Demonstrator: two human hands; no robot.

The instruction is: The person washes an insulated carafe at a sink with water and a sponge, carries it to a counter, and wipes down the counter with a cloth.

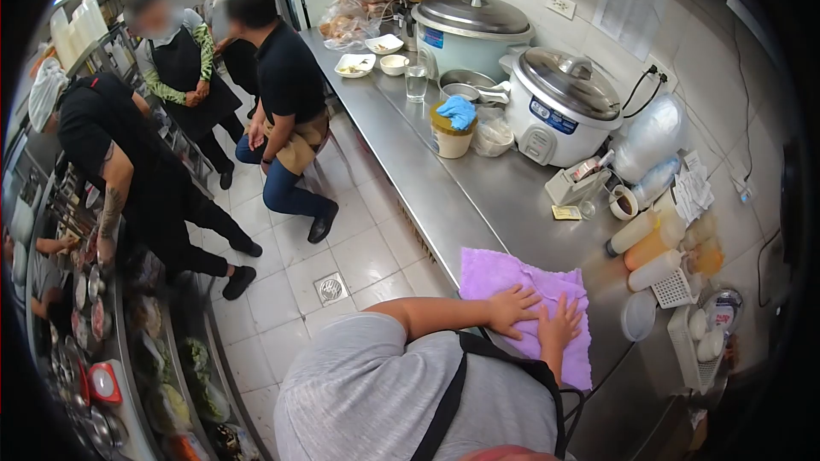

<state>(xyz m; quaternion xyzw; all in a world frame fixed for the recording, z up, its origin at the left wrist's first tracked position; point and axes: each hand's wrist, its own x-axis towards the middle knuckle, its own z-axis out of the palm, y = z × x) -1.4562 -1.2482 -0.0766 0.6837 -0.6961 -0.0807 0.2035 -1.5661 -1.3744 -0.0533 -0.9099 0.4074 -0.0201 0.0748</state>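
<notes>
Fingers spread, left hand (511, 310) and right hand (559, 330) lie palms-down on purple towel (492, 271), wearer's side of white rice cooker (571, 147).

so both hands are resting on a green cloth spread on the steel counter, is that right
Not quite: the head view shows a light purple fabric cloth, not a green one. The left hand and right hand do rest on it, and it is spread on the grey steel counter.

Counter (500, 209) looks pretty open from cloth (512, 277) to tub (449, 140), but bottles (655, 271) crowd the wall (589, 32) side and a cooker (564, 115) sits near the tub.
</notes>
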